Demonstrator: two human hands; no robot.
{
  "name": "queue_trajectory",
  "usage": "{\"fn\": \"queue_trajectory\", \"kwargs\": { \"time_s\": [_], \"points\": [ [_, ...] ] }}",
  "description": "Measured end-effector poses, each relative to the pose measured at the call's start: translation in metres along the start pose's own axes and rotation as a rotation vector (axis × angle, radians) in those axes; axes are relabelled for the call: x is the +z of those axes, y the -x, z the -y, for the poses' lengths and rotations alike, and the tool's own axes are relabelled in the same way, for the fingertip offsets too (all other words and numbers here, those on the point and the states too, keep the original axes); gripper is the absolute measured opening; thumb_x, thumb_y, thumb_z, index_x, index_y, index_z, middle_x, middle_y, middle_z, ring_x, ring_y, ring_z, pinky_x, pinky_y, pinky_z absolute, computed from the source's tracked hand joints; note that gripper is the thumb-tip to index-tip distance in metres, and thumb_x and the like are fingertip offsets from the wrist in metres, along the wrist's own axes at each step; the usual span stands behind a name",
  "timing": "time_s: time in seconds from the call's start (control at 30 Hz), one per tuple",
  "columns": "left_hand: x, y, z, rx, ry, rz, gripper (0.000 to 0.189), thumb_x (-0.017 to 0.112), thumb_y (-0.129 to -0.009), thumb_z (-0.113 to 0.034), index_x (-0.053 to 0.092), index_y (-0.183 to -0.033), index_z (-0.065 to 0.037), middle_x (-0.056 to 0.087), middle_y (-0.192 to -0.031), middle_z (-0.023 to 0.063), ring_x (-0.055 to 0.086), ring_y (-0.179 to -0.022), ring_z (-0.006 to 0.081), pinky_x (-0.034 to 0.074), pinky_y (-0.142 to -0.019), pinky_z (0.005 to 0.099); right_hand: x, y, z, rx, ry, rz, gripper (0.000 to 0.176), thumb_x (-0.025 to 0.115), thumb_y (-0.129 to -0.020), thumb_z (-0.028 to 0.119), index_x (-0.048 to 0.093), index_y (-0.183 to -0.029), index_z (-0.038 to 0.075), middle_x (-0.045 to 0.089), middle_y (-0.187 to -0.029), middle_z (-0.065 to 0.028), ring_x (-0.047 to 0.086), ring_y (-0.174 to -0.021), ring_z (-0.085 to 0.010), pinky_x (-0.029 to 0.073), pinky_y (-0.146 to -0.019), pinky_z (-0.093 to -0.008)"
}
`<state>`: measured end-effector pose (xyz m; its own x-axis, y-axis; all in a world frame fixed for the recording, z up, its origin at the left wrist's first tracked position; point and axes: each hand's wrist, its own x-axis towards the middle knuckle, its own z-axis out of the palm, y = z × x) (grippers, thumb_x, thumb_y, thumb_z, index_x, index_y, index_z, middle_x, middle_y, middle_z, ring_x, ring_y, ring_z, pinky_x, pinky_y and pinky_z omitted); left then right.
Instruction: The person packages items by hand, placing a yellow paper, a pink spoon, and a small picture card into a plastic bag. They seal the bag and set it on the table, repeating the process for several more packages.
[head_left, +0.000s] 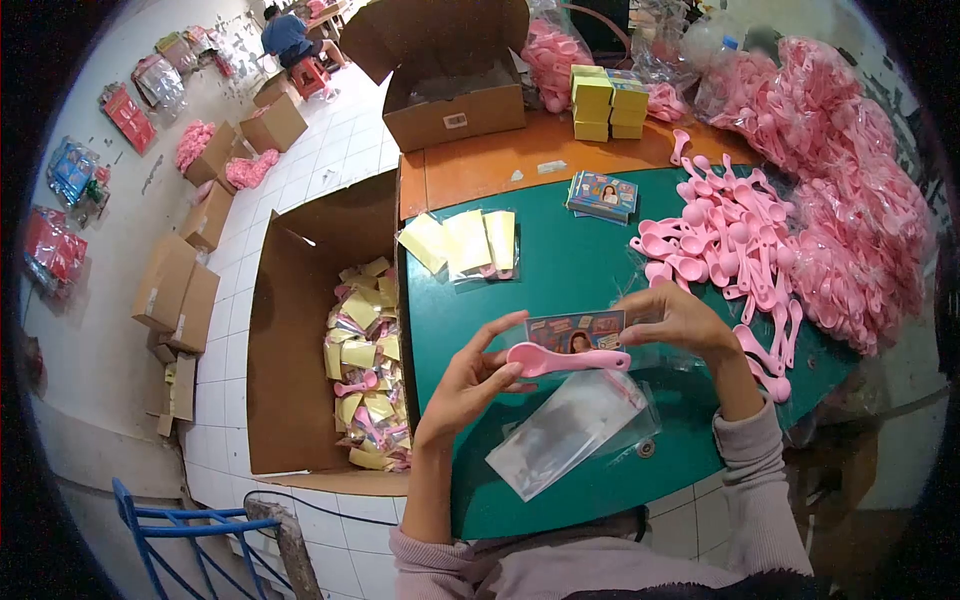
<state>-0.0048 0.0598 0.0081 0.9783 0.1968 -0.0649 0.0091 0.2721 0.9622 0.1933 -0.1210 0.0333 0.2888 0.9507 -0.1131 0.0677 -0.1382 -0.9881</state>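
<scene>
My left hand (468, 378) pinches the bowl end of a pink plastic spoon (575, 361), its thumb in front and fingers behind. The spoon lies level along the lower edge of a printed card (590, 328) with a portrait on it. At the card's right end, my right hand (685, 318) is closed on it with thumb and fingers. Clear plastic shows around the card, but how it sits there is hard to make out. Just below both hands, a stack of clear plastic bags (565, 430) lies on the green table top (450, 330).
Loose pink spoons (725, 235) pile up at the right, beside bulging bags of spoons (860, 220). Packed bags with yellow cards (465, 243) and a card stack (602, 196) lie farther back. An open carton (300, 400) of packed bags stands left. A person (290, 38) sits far off.
</scene>
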Motion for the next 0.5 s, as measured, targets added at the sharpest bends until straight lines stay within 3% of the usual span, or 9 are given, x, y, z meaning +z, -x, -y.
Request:
{"fn": "queue_trajectory", "kwargs": {
  "time_s": [0.03,0.17,0.23,0.27,0.33,0.37,0.4,0.47,0.5],
  "points": [
    [0.001,-0.001,0.002,-0.033,0.007,0.025,0.054,0.056,-0.082,-0.010,0.030,-0.130,-0.006,0.057,-0.100,0.0123,0.055,-0.092,0.0166,0.050,-0.080,0.0329,-0.002,0.003,0.003,0.059,0.133,0.027,0.025,0.068,-0.072,0.014,0.062,-0.092,-0.002,0.062,-0.082,-0.0053,0.053,-0.075,-0.0082,0.044,-0.071,-0.0234],
    [0.011,0.001,0.005,-0.063,-0.031,0.033,0.052,0.054,-0.084,-0.009,0.030,-0.130,-0.006,0.058,-0.100,0.0111,0.056,-0.091,0.0161,0.049,-0.079,0.0318,0.009,0.000,-0.005,0.051,0.012,-0.062,0.023,0.067,-0.071,0.012,0.062,-0.089,-0.002,0.061,-0.077,-0.0034,0.052,-0.073,-0.0074,0.044,-0.067,-0.0238],
    [0.020,0.006,0.004,0.006,-0.427,-0.190,0.055,0.052,-0.085,-0.009,0.023,-0.132,-0.006,0.058,-0.101,0.0149,0.056,-0.095,0.0193,0.049,-0.079,0.0307,0.013,0.001,0.007,-0.009,0.400,-0.277,0.023,0.066,-0.072,0.013,0.062,-0.087,-0.003,0.060,-0.073,-0.0047,0.054,-0.071,-0.0102,0.044,-0.064,-0.0246],
    [0.025,0.009,0.005,0.037,-0.622,-0.303,0.056,0.050,-0.086,-0.009,0.019,-0.133,-0.006,0.058,-0.101,0.0168,0.056,-0.097,0.0209,0.048,-0.079,0.0301,0.019,0.001,0.011,-0.009,0.402,-0.273,0.023,0.066,-0.072,0.013,0.062,-0.087,-0.003,0.060,-0.073,-0.0047,0.054,-0.071,-0.0102,0.044,-0.064,-0.0246],
    [0.035,0.019,0.009,-0.039,-0.407,-0.243,0.057,0.044,-0.090,-0.014,0.009,-0.135,-0.008,0.055,-0.104,0.0217,0.055,-0.100,0.0249,0.047,-0.081,0.0330,0.037,0.001,0.014,-0.185,0.492,-0.433,0.027,0.066,-0.072,0.019,0.061,-0.088,-0.001,0.059,-0.073,-0.0086,0.056,-0.070,-0.0148,0.045,-0.061,-0.0260],
    [0.042,0.025,0.011,-0.152,-0.071,-0.162,0.057,0.041,-0.091,-0.017,0.005,-0.135,-0.010,0.054,-0.106,0.0227,0.054,-0.101,0.0265,0.046,-0.082,0.0353,0.042,0.002,0.014,-0.228,0.477,-0.255,0.035,0.065,-0.073,0.024,0.057,-0.098,0.002,0.056,-0.091,-0.0150,0.056,-0.080,-0.0230,0.046,-0.067,-0.0303],
    [0.046,0.030,0.015,-0.259,0.267,-0.080,0.057,0.037,-0.093,-0.019,0.001,-0.135,-0.012,0.052,-0.109,0.0238,0.054,-0.101,0.0280,0.046,-0.084,0.0376,0.045,0.003,0.010,-0.228,0.472,-0.253,0.035,0.065,-0.073,0.024,0.057,-0.098,0.002,0.056,-0.091,-0.0150,0.056,-0.080,-0.0230,0.046,-0.067,-0.0303],
    [0.046,0.038,0.026,-0.312,0.277,-0.083,0.057,0.033,-0.094,-0.020,-0.006,-0.135,-0.018,0.047,-0.114,0.0263,0.053,-0.103,0.0308,0.045,-0.084,0.0411,0.052,0.009,0.000,-0.504,0.608,0.200,0.043,0.064,-0.074,0.025,0.051,-0.110,0.006,0.049,-0.109,-0.0162,0.051,-0.095,-0.0280,0.044,-0.075,-0.0344],
    [0.046,0.043,0.029,-0.304,0.262,-0.116,0.057,0.032,-0.094,-0.018,-0.009,-0.135,-0.019,0.048,-0.114,0.0254,0.053,-0.103,0.0291,0.045,-0.084,0.0390,0.056,0.012,0.001,-0.451,0.571,0.270,0.042,0.063,-0.074,0.025,0.049,-0.110,0.007,0.045,-0.111,-0.0143,0.046,-0.100,-0.0308,0.040,-0.081,-0.0371]
  ]
}}
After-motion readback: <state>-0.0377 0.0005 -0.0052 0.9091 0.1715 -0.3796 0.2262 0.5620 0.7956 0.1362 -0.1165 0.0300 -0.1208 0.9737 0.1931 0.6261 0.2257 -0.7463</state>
